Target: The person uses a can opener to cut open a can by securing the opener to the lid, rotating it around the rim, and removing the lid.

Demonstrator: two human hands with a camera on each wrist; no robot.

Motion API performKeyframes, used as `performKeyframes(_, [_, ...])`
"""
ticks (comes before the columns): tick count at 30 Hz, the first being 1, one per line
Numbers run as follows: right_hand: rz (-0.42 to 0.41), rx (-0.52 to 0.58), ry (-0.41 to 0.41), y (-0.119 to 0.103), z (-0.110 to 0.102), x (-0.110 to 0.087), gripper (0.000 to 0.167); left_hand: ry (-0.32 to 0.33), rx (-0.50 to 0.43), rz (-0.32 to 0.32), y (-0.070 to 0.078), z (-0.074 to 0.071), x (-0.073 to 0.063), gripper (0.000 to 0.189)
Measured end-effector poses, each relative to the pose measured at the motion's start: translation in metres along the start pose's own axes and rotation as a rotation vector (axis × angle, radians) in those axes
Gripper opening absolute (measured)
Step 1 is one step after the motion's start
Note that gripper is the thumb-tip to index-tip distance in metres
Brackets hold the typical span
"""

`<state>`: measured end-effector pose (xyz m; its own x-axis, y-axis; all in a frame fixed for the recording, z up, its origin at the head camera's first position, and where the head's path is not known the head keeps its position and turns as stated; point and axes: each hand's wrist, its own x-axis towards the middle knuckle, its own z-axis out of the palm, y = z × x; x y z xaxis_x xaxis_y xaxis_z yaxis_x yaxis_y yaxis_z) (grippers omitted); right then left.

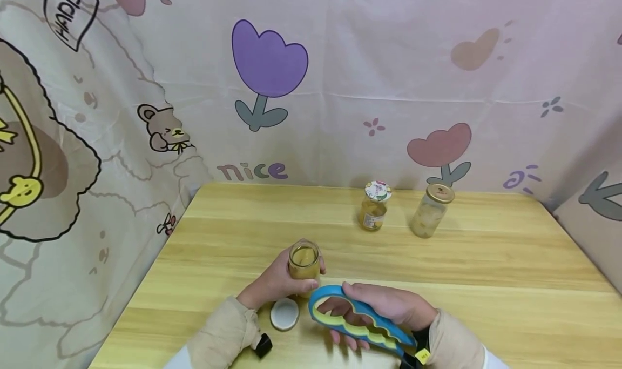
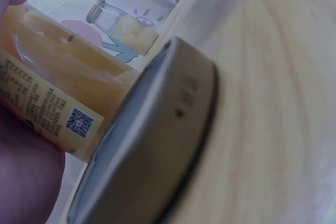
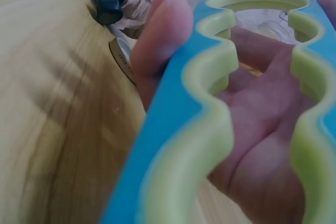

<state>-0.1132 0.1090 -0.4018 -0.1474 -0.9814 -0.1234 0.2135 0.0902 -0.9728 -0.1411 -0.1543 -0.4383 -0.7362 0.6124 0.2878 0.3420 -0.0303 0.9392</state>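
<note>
My left hand grips a lidless glass jar of yellowish contents, its mouth tilted up toward the head camera. In the left wrist view the jar shows a printed label with a square code. A round lid lies on the table just below the left hand, pale inside facing up; its gold rim looms large in the left wrist view. My right hand holds a blue and yellow-green jar opener by its two scalloped arms, its rounded end near the jar. Nothing sits between the opener's arms.
Toward the back of the wooden table stand two capped jars: a small amber jar with a patterned lid, and a taller jar with a gold lid and pale pieces inside. A printed cloth hangs behind the table.
</note>
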Motion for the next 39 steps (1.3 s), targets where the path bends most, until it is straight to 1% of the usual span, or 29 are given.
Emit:
performKeyframes(3, [0.037,-0.015,0.043,-0.002,0.0,-0.002,0.083,0.0,0.0,0.006,0.0,0.001,0.0,0.037])
performKeyframes(6, [0.042,-0.06,0.073,-0.004,-0.001,-0.004,0.083,-0.002,0.0,0.008,-0.001,0.001,0.0,0.037])
performKeyframes(9, [0.042,-0.096,0.088,-0.006,-0.003,-0.006,0.087,-0.002,0.001,0.006,-0.001,0.0,0.0,0.037])
performKeyframes(12, [0.036,-0.133,0.085,-0.008,-0.004,-0.007,0.09,0.002,0.006,-0.001,-0.001,0.0,0.0,0.037])
performKeyframes(17, [-0.031,-0.251,0.065,-0.011,-0.005,-0.01,0.089,0.003,0.009,-0.006,-0.001,0.0,0.0,0.038])
performKeyframes(19, [-0.052,-0.272,0.084,-0.012,-0.006,-0.011,0.089,0.001,0.002,-0.001,-0.001,0.001,0.0,0.038])
performKeyframes(22, [-0.124,-0.305,0.132,-0.014,-0.006,-0.011,0.084,0.003,-0.017,-0.002,0.0,0.001,-0.001,0.037])
performKeyframes(26, [-0.256,-0.366,0.232,-0.017,-0.007,-0.011,0.084,0.04,0.008,-0.057,0.003,0.002,-0.004,0.041])
performKeyframes(27, [-0.277,-0.366,0.26,-0.017,-0.008,-0.013,0.083,0.05,0.015,-0.073,0.004,0.002,-0.004,0.042])
performKeyframes(29, [-0.315,-0.344,0.305,-0.019,-0.008,-0.015,0.079,0.055,0.025,-0.084,0.005,0.003,-0.004,0.042])
performKeyframes(31, [-0.344,-0.277,0.333,-0.021,-0.009,-0.018,0.073,0.045,0.016,-0.068,0.005,0.003,-0.003,0.041])
performKeyframes(33, [-0.366,-0.195,0.35,-0.023,-0.009,-0.021,0.062,0.031,0.003,-0.041,0.004,0.003,-0.002,0.039])
performKeyframes(35, [-0.386,-0.152,0.375,-0.024,-0.01,-0.024,0.053,0.021,0.002,-0.021,0.002,0.002,-0.002,0.038])
performKeyframes(37, [-0.399,-0.151,0.402,-0.026,-0.011,-0.027,0.047,0.019,0.002,-0.022,0.002,0.002,-0.002,0.039])
performKeyframes(39, [-0.415,-0.188,0.434,-0.028,-0.012,-0.029,0.045,0.017,0.01,-0.029,0.002,0.001,-0.003,0.04])
